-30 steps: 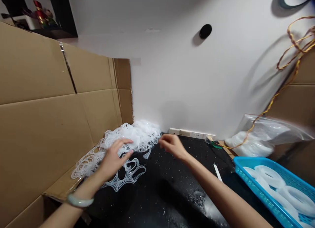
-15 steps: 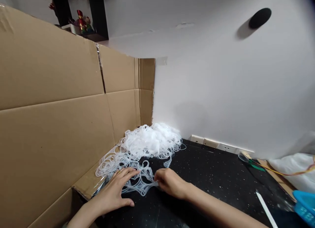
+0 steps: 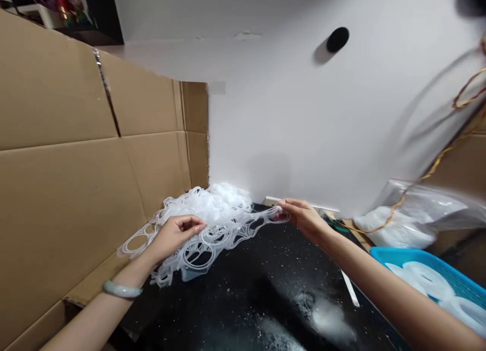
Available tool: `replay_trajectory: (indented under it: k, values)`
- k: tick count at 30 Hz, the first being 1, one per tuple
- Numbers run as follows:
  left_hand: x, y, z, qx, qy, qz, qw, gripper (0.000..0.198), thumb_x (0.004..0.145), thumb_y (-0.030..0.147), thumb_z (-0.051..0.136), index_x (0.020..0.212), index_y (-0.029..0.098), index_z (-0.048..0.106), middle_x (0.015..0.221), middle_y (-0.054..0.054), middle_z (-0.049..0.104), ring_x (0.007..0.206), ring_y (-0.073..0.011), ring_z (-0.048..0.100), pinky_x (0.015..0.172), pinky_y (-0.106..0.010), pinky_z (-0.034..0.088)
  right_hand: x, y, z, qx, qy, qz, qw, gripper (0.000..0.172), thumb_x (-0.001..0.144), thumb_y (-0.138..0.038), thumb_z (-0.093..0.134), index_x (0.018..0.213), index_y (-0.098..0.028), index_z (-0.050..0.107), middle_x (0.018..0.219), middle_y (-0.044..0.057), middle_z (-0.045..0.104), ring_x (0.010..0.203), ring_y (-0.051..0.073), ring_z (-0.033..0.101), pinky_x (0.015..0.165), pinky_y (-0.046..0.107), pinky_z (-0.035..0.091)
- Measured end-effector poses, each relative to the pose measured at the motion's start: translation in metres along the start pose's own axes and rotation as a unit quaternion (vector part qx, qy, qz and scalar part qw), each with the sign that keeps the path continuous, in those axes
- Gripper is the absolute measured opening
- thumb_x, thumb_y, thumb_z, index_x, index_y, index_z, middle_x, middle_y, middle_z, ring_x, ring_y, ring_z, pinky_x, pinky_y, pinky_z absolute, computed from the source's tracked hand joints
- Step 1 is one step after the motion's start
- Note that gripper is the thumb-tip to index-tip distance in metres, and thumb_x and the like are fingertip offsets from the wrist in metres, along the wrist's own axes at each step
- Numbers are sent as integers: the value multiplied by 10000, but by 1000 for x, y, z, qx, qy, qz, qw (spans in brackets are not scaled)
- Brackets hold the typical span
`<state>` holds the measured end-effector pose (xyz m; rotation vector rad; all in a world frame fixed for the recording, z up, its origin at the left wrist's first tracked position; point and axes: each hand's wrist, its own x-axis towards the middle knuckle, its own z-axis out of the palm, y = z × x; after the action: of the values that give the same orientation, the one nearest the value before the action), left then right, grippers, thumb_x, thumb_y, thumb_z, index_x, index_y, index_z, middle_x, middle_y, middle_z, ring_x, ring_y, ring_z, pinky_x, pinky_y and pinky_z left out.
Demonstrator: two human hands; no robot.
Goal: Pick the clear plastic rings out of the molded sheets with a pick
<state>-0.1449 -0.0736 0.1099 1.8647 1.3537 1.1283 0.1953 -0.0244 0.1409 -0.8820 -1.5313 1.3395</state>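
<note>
A translucent white web of joined plastic rings (image 3: 224,234) stretches between both hands, its right end pinched by the right hand (image 3: 304,219), its middle held by the left hand (image 3: 176,234), fingers pressed together, over a black speckled tabletop (image 3: 243,310), just beside a heap of white plastic rings (image 3: 205,204).

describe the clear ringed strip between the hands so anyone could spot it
On the black speckled worktop, where the cardboard sheet meets the white wall, lies a heap of clear plastic loops. Yours is the strip of joined rings stretched between the left hand and right hand, the only part pulled taut.
</note>
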Motion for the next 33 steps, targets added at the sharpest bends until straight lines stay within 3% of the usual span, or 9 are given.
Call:
replay_trajectory:
  k: [2, 5, 8, 13, 24, 29, 33]
  values:
    - [11, 15, 6, -24, -20, -7, 999, 345, 782, 497, 680, 815, 154, 691, 720, -25, 651, 670, -154, 565, 627, -255, 457, -6, -5, -8, 32, 1, 20, 999, 374, 746, -522, 707, 734, -178, 561, 687, 19, 623, 517, 117, 554, 558, 278, 477]
    - [23, 34, 16, -67, -59, -18, 996, 343, 772, 498, 686, 802, 157, 662, 652, 10, 575, 623, -130, 515, 615, -245, 425, -13, -11, -17, 35, 18, 36, 999, 393, 740, -520, 707, 731, -188, 498, 668, 1, 617, 353, 43, 354, 366, 219, 288]
    - [30, 44, 24, -111, -81, -28, 990, 328, 759, 480, 702, 789, 159, 643, 638, 28, 525, 598, -112, 468, 600, -235, 388, -17, -14, -28, 24, 24, 39, 999, 386, 759, -497, 698, 710, -186, 475, 612, -19, 576, 348, 17, 249, 360, 204, 170]
    - [35, 48, 30, -123, -95, -48, 987, 333, 754, 469, 713, 813, 147, 651, 673, 19, 520, 603, -105, 421, 566, -226, 324, -19, -10, -50, 26, 24, 48, 998, 409, 751, -477, 731, 659, -185, 461, 512, -73, 388, 375, 18, 232, 385, 210, 103]
    - [35, 52, 32, -185, -121, -94, 971, 335, 725, 433, 767, 805, 132, 642, 698, 11, 525, 630, -100, 422, 580, -216, 324, -17, -1, -65, 25, 21, 53, 998, 479, 752, -497, 748, 630, -189, 403, 516, -87, 319, 397, 23, 227, 408, 231, 97]
    - [31, 45, 29, -247, -124, -110, 955, 384, 754, 439, 761, 659, 135, 546, 604, 47, 416, 535, -69, 340, 490, -188, 289, -16, -2, -61, 30, 23, 42, 998, 477, 779, -513, 720, 620, -185, 412, 525, -78, 354, 401, 30, 267, 417, 230, 160]
    - [30, 46, 22, -315, -95, -127, 936, 335, 765, 383, 771, 693, 126, 568, 629, 28, 489, 535, -69, 432, 499, -182, 390, -11, -1, -56, 34, 37, 34, 998, 476, 744, -518, 748, 605, -179, 445, 542, -61, 413, 425, 47, 352, 435, 229, 272]
